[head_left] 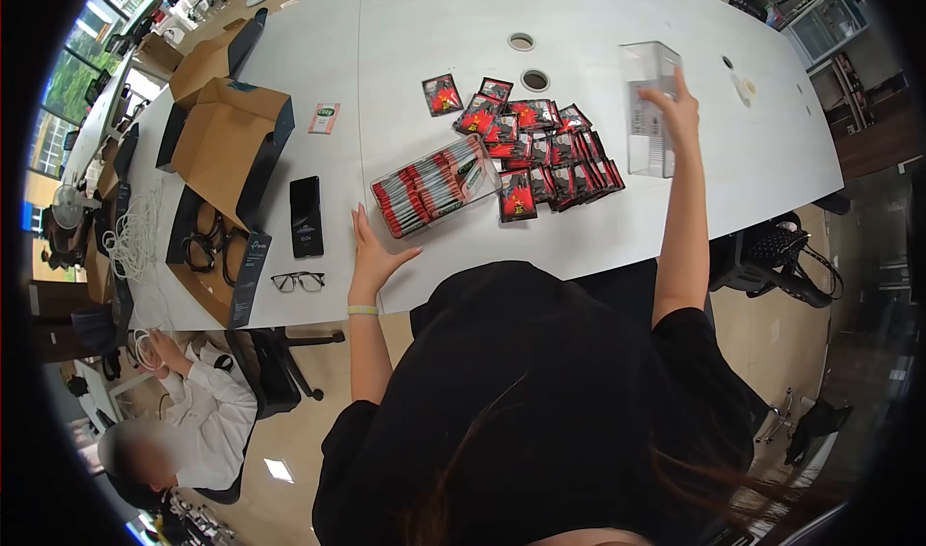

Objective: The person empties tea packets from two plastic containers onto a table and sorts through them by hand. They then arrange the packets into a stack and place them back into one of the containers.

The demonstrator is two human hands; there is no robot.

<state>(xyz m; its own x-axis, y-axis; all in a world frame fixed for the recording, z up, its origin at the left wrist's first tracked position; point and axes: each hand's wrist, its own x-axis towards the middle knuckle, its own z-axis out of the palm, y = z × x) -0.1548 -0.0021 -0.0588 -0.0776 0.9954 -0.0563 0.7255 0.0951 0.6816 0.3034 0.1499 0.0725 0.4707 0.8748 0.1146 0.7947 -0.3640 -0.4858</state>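
My left hand [374, 261] is open, thumb and fingers spread, beside the near left corner of a clear plastic box [424, 187]. Rows of red and silver packets fill this box, which lies at an angle on the table. My right hand [678, 112] is on a second clear plastic box [648, 126] to the right, its thumb over the box and its fingers along the right side. Some fingers are hidden. A barcode label shows on that box. Between the boxes lies a spread pile of red and black packets [550, 150], with one packet [442, 95] apart at the upper left.
On the white table [434, 25] are a phone [306, 216], glasses [298, 282], a small pink-and-white packet [324, 119] and an open cardboard box [227, 150] with black cables. White cable [135, 237] lies farther left. A seated person [207, 411] handles white cable. Two cable holes sit beyond the packets.
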